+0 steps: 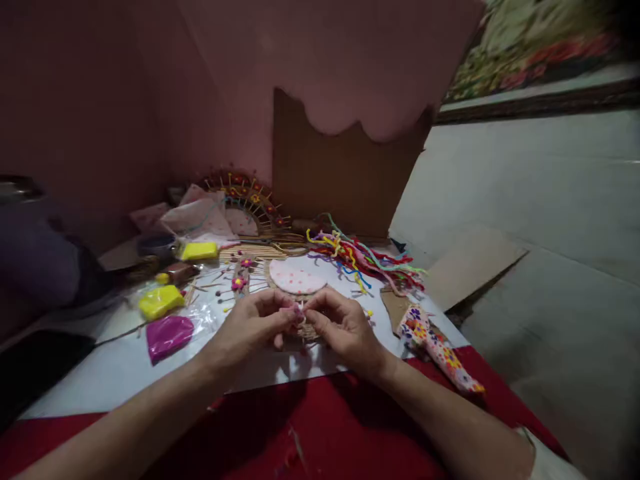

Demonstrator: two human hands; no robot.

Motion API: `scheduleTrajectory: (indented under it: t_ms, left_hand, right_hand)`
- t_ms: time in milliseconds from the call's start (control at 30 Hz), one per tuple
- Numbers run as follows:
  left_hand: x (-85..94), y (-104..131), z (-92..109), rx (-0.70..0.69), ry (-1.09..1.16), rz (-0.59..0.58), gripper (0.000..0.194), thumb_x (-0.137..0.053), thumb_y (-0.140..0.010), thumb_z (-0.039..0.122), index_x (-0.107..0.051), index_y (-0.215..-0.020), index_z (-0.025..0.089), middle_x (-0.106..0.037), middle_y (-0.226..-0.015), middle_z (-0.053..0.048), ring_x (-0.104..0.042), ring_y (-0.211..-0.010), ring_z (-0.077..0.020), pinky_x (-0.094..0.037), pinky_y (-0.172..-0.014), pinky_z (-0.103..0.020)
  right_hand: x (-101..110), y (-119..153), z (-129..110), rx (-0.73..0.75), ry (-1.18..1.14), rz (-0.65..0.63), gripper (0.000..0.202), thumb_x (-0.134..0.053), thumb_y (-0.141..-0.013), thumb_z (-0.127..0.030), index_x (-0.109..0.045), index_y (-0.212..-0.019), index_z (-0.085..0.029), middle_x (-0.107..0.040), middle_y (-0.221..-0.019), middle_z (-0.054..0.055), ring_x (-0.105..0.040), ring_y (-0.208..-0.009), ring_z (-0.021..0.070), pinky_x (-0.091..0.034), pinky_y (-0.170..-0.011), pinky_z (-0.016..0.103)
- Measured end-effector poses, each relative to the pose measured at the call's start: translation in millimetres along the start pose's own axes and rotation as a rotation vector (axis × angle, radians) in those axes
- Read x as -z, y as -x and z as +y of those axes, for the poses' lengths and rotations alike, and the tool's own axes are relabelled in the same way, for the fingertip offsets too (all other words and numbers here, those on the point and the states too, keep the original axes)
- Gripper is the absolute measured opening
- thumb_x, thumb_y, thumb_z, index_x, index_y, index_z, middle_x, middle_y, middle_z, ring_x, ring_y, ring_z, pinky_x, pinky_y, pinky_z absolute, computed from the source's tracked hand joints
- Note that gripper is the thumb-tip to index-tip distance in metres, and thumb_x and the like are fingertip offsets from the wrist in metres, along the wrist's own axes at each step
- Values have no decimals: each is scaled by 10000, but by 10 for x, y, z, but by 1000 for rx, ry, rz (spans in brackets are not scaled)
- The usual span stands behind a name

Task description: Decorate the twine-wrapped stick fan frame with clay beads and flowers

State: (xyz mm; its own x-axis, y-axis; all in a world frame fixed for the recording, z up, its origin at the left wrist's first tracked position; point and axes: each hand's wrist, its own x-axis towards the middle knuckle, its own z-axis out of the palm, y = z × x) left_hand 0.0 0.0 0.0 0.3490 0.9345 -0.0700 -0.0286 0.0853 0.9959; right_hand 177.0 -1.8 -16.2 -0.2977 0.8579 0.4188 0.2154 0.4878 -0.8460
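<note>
My left hand (257,319) and my right hand (347,327) meet near the front of the white work surface (255,379), fingers closed in a pinch. Between the left fingertips is a small pinkish piece (299,312), partly covered by the fingers; its kind is unclear. The right fingertips come up close against it, and what they grip is hidden. Just behind the hands lies a rounded piece of pink dotted cloth (295,277) with a brown border and thin sticks around it. Left of it, a brown strip bears pink flowers with yellow centres (239,284).
Yellow packets (161,302) and a magenta packet (170,338) lie left. Behind are scissors (293,249), a flower-trimmed half-round piece (255,199) and tall brown cardboard (335,173). Coloured yarn strands (370,257) and a flower-covered object (443,353) lie right, over red cloth (330,427).
</note>
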Motion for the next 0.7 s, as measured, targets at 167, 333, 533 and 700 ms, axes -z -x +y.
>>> scheduleTrajectory:
  t_ms: [167, 333, 533, 700]
  left_hand:
    - [-52, -14, 39, 3, 18, 2, 249, -698, -701, 344, -590, -787, 136, -581, -575, 24, -462, -477, -72, -331, -500, -211]
    - [-64, -13, 45, -8, 21, -3, 224, -702, -690, 330, -603, -719, 132, -542, -526, 34, -440, -476, -70, -312, -501, -210]
    - [-70, -16, 51, 15, 33, -45, 228, -696, -691, 335, -607, -655, 128, -577, -571, 11, -445, -475, -70, -306, -489, -210]
    - [-57, -12, 14, 27, 81, -32, 226, -713, -677, 338, -629, -670, 128, -601, -605, -2, -473, -492, -77, -336, -495, -210]
  right_hand:
    - [17, -25, 11, -23, 37, 61, 169, -551, -842, -326, -564, -767, -174, -528, -667, -13, -457, -579, 101, -368, -535, 228]
    - [15, -18, 25, 9, 32, 54, 119, -591, -818, -296, -597, -842, -180, -600, -750, 17, -531, -639, 122, -415, -576, 241]
    - [22, -11, 11, 133, 146, 49, 72, -566, -843, -234, -592, -811, -174, -593, -741, 18, -547, -662, 128, -433, -614, 252]
    - [28, -4, -28, 275, 245, 38, 66, -527, -864, -178, -593, -865, -170, -587, -769, 30, -558, -701, 136, -437, -652, 257]
